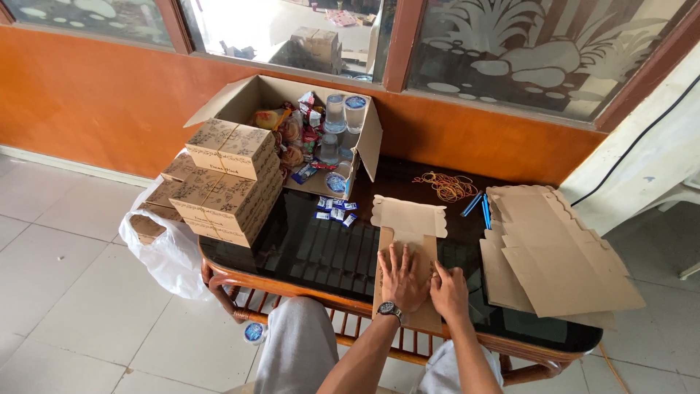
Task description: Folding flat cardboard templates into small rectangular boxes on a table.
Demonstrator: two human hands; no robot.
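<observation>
**Both palms down on a flat box blank**

Left hand (400,281) is spread wide, fingers splayed and pressed flat on the unfolded cardboard box blank (408,248). Right hand (450,292) sits just beside it, also laid palm-down on the card, its fingers loosely together; neither hand is closed around anything. The flat pressure looks meant to keep the blank from sliding on the glossy surface, and perhaps to press in a crease.

The blank lies lengthwise on the dark glass worktop (313,252), its scalloped end pointing away from the person, its near end hanging over the front edge towards their lap.

To the right, within easy reach, a stack of more flat blanks (558,252) waits. Beyond it lie a tangle of rubber bands (446,186) and some blue sticks (481,206), possibly straws or pens; I cannot tell which. On the left corner, finished patterned boxes (227,179) are piled up, well clear of the hands. Behind, an open carton (310,128) holds snacks and sealed water cups, with small blue sachets (335,211) scattered in front. A white plastic bag (168,255) slumps beside the worktop.
</observation>
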